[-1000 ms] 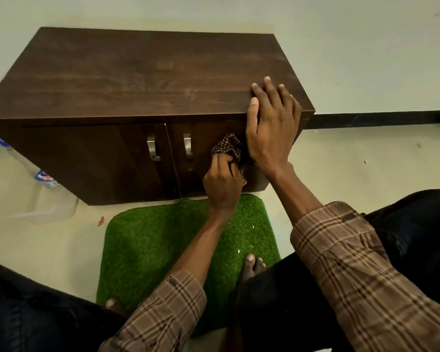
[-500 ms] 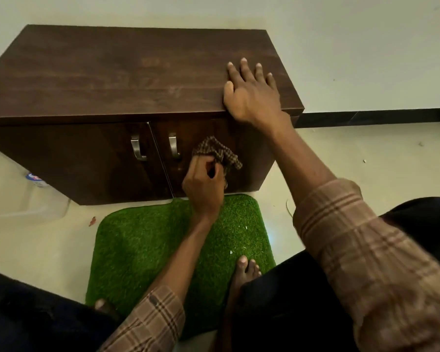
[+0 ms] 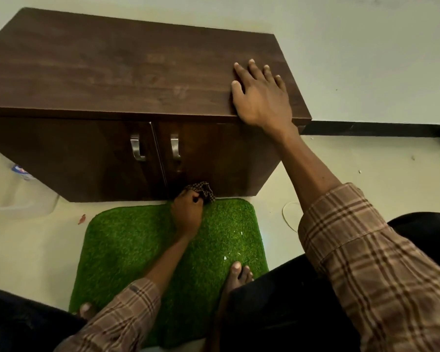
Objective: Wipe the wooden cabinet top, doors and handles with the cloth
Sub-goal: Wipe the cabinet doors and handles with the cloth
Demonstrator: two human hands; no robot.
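Observation:
A low dark wooden cabinet stands against the wall, with two doors and two metal handles, the left handle and the right handle. My left hand grips a bunched dark checked cloth against the bottom edge of the right door. My right hand rests flat, fingers spread, on the cabinet top near its front right corner.
A green artificial-grass mat lies on the floor in front of the cabinet, with my bare feet on it. A clear plastic bottle lies on the floor left of the cabinet. A dark skirting strip runs along the wall at right.
My left hand has moved the cloth down the right door from near the handle to its bottom edge. My right hand has slid from the front edge further onto the top.

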